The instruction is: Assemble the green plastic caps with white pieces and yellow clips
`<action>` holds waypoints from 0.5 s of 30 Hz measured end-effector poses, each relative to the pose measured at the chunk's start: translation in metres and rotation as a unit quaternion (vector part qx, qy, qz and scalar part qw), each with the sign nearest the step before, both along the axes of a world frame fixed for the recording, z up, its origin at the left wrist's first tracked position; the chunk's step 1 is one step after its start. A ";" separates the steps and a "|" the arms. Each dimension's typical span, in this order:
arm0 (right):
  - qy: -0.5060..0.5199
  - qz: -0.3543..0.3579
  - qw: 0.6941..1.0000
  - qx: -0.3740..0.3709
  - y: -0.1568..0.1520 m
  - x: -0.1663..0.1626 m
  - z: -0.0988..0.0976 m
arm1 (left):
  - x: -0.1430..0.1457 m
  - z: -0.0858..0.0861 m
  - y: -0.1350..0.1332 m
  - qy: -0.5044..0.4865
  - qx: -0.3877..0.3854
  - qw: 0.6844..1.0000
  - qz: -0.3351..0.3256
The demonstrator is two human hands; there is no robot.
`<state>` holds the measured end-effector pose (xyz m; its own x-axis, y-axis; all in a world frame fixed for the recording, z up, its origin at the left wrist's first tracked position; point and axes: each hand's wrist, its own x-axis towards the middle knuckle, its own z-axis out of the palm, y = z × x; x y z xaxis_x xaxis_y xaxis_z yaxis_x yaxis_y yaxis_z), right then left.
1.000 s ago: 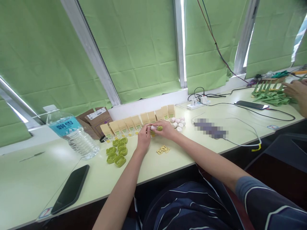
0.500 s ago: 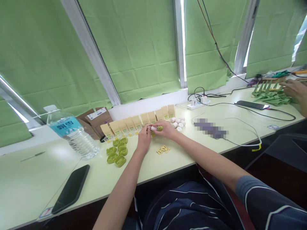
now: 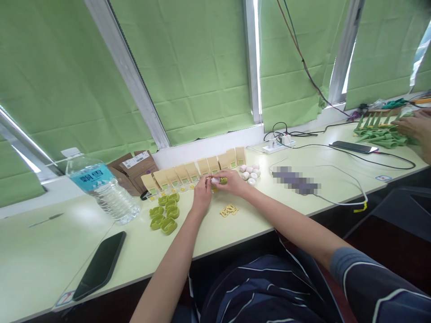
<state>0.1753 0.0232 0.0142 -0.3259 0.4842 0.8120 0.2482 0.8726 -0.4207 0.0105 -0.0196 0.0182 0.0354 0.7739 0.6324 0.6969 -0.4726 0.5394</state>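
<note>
My left hand (image 3: 202, 192) and my right hand (image 3: 235, 182) meet over the middle of the table. Pinched between their fingertips is a small white rounded piece (image 3: 215, 180). A green piece (image 3: 223, 181) shows under my right fingers, partly hidden by them. Left of my hands lie several hollow green shaped pieces (image 3: 169, 225). Nearer to me is a small pile of yellow loops (image 3: 229, 210). More white round pieces (image 3: 249, 170) are grouped to the right of my right hand. Behind my hands stands a row of tan cards (image 3: 180, 175) with clear lower parts.
At left stand a large water bottle (image 3: 107, 193) and a cardboard box (image 3: 134, 172); a black phone (image 3: 100, 264) lies nearer. A power strip (image 3: 279, 146), cables, a blurred-out item (image 3: 296, 180) and another phone (image 3: 353, 147) lie right. Another person's hand (image 3: 417, 128) works over green pieces (image 3: 377, 134).
My hands stay in place, with only a slight shift of the fingers around the white piece. The other person's hand at far right has moved a little.
</note>
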 end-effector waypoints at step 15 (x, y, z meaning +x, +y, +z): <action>-0.003 -0.006 1.000 -0.027 -0.003 -0.001 0.003 | 0.001 0.000 0.001 -0.007 -0.017 1.000 0.000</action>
